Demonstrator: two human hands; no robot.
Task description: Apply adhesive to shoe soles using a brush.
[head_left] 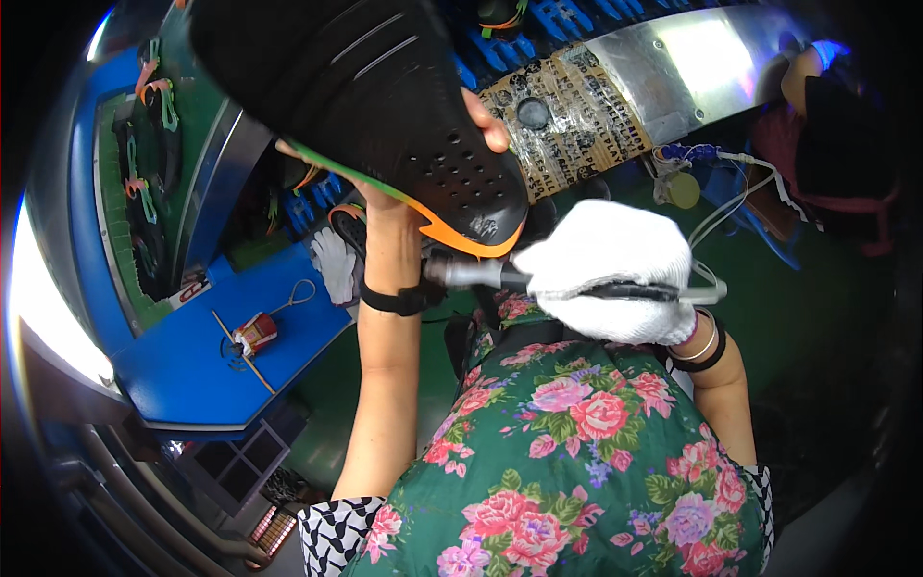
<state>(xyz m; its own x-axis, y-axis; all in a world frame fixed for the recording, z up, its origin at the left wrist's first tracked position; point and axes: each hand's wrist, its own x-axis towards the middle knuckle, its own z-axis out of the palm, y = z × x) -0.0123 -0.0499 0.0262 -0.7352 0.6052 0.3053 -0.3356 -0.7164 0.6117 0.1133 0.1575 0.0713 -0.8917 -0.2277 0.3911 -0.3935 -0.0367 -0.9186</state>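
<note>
We've got one black shoe part (pixel 423 115) up front, perforated face toward us, orange-and-green edging along its rim. Left hand (pixel 384 198) has its bare fingers grasping it from behind; most of the hand is hidden. Right hand (pixel 615 260), gloved in white, is clenched around one hand tool (pixel 630 289), metal nozzle (pixel 469 272) pointing left, just below the orange edge and near our left wrist. Can't tell whether it touches. Our read: edge-working step in hand; next move calls for a steady left grip and the nozzle aimed at the rim, clear of skin. Count: one spare white glove (pixel 334 264), one red container (pixel 257 333) and one thin stick (pixel 262 373) on the blue surface (pixel 183 370); at least two more dark pieces with coloured loops (pixel 146 231) on the green strip (pixel 109 192), overlap blocks an exact number.
</note>
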